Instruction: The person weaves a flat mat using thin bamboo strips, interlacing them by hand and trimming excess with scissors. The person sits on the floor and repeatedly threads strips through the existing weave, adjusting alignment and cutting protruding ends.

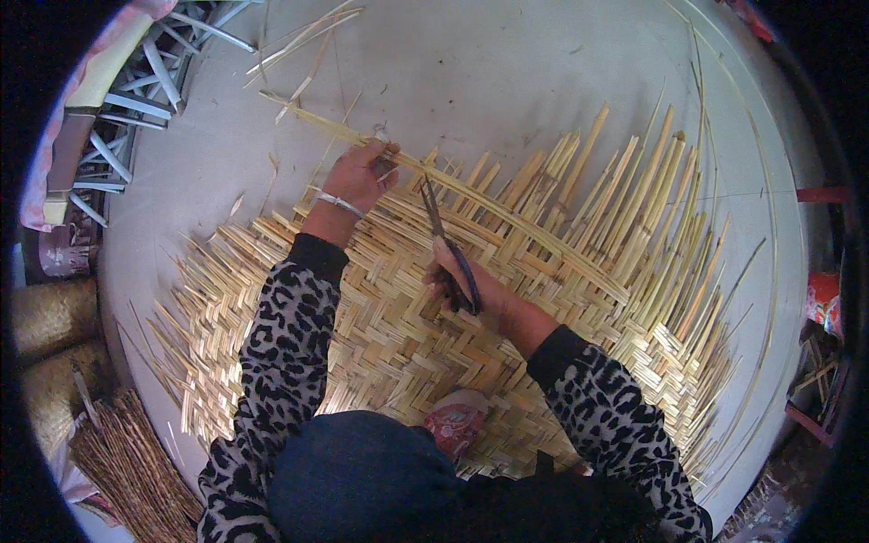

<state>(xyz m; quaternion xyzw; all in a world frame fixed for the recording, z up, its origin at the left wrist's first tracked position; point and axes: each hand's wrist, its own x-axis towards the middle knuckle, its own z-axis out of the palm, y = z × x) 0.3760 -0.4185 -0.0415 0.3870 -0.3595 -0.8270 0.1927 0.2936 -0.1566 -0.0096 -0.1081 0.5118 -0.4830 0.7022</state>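
Head view, looking straight down. A large woven mat [453, 317] of pale split strips lies flat on the grey floor [507, 63], its loose strip ends fanning out at the far and right edges.

Left hand [358, 176] reaches to the mat's far edge. Fingers are curled and pinching a long loose strip [471, 195] that runs diagonally from upper left across the mat toward the right. A metal bangle [337, 203] sits on that wrist.

Right hand [466, 285] rests over the middle of the mat, fingers closed around the dark handles of a pair of scissors [444, 240]. The blades point away from the person, toward the long strip, tip close to it; whether the blades are parted is hard to tell at this size.

Both sleeves are leopard-patterned. A foot in a red patterned shoe [457, 416] rests on the near edge of the mat.

Loose strips [303, 36] lie scattered on the floor beyond the mat. At left: a metal frame [136, 118], woven baskets [54, 317], a bundle of brown sticks [127, 452].
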